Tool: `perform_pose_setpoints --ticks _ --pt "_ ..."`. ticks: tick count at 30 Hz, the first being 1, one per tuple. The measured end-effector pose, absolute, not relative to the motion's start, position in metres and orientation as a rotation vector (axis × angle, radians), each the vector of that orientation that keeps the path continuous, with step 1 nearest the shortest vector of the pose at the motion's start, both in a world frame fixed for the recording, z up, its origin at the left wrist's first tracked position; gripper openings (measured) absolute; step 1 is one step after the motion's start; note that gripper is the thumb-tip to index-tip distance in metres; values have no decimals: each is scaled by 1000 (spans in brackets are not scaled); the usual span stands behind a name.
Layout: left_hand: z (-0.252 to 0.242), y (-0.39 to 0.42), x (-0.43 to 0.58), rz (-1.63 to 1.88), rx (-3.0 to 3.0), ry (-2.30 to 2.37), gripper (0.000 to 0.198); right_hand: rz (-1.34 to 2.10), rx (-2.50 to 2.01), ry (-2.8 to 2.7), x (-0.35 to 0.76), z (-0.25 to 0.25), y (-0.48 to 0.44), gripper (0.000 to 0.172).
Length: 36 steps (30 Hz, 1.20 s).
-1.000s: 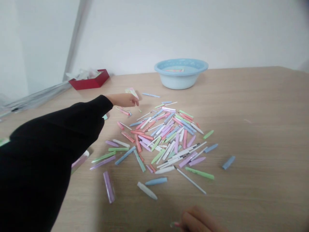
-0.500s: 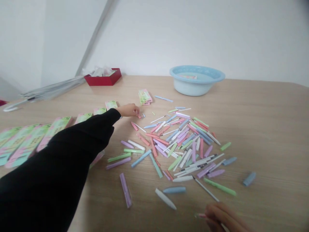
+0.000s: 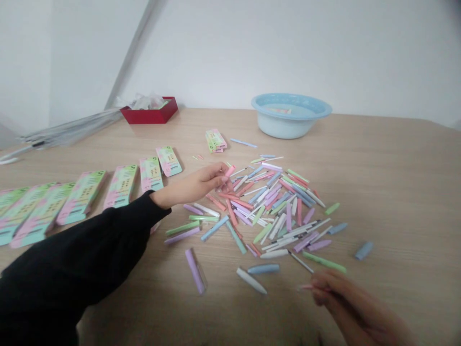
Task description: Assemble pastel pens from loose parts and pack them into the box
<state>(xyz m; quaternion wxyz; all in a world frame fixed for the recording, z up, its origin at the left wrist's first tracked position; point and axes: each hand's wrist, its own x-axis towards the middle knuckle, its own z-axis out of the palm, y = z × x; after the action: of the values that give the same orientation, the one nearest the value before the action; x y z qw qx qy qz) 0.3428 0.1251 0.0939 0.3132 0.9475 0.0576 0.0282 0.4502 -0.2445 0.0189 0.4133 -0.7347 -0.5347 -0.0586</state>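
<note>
So the left hand (image 3: 205,183) is reaching out of a loose black sleeve (image 3: 108,254), and its fingers are pinching a short pink plastic tube (image 3: 229,171). The tube is poking up at a slant past the fingertips, right over the left edge of a messy pile of slim pastel plastic pen parts (image 3: 289,216) in pink, purple, blue, green and white. The right hand (image 3: 347,302) is hanging out low on the near side, fingers curling tight around a thin pink piece (image 3: 306,287) with a pale end; it's blurry, so I can't tell exactly what that is. A thin white stick with a dark tip (image 3: 301,262) is lying right by those fingers, and I can't tell if they're touching.

A few strays are sitting around the pile: a purple tube (image 3: 195,270), a white tapered barrel (image 3: 251,280) near a blue tapered one (image 3: 263,268), and a short blue cap (image 3: 364,251) off to the right. Over on the left of the wooden table (image 3: 396,192), flat pink-and-green cardboard boxes (image 3: 84,197) are lying in a row, with a small stack of similar boxes (image 3: 216,140) sitting farther back. Behind everything, a light blue plastic basin (image 3: 288,126) and a red open box (image 3: 149,117) are standing near the wall.
</note>
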Motion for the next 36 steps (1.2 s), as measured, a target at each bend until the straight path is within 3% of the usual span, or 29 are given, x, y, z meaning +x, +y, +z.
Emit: perform_pose_setpoints --ticks 4,10,30,36 --pt "102 68 319 -3 1996 -78 26 -209 -1866 -1300 447 77 -231 9" --pt "104 27 291 -37 1797 -175 30 -284 -1794 -1343 434 133 -192 8" --pt "111 -4 249 69 1851 -89 26 -133 -1649 -1681 399 138 -179 14" --pt "108 -9 246 135 1679 -117 21 52 -1441 -1772 399 130 -167 28"
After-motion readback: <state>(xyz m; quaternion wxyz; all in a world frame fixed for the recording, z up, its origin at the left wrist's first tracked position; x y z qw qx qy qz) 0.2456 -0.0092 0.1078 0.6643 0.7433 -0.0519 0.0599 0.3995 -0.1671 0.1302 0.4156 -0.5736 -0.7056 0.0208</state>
